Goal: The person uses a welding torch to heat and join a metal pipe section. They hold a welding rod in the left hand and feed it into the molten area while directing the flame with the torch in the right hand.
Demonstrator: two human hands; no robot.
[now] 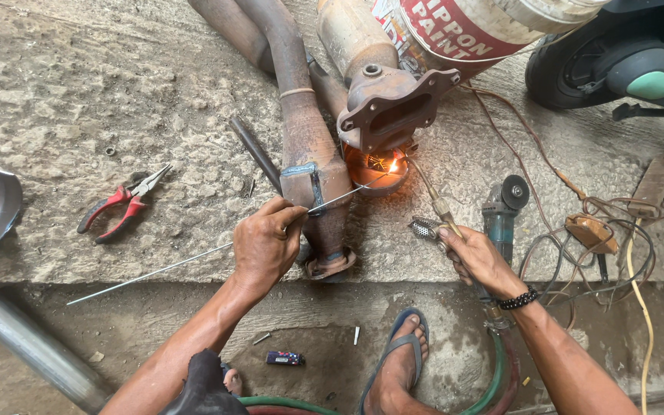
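On a rough concrete slab, seen from above, a person brazes a rusty exhaust pipe (pixel 309 165). Their left hand (pixel 265 246) pinches a long thin filler rod (pixel 194 257) between closed fingers, its tip angled toward the glowing joint (pixel 378 165) so metal can feed into the heat. Their right hand (pixel 479 261) is wrapped around a gas torch (pixel 433 201), nozzle aimed at the same orange spot under a bolted flange (pixel 393 107). Hoses (pixel 493 369) trail back past a sandalled foot (pixel 397 361), clear of the flame. Red-handled pliers (pixel 121 204) lie well left of the pipe; an angle grinder (pixel 502 211) sits just beside the torch hand, with tangled cables (pixel 593 230) further right. A lighter (pixel 284 357) lies below the slab edge.
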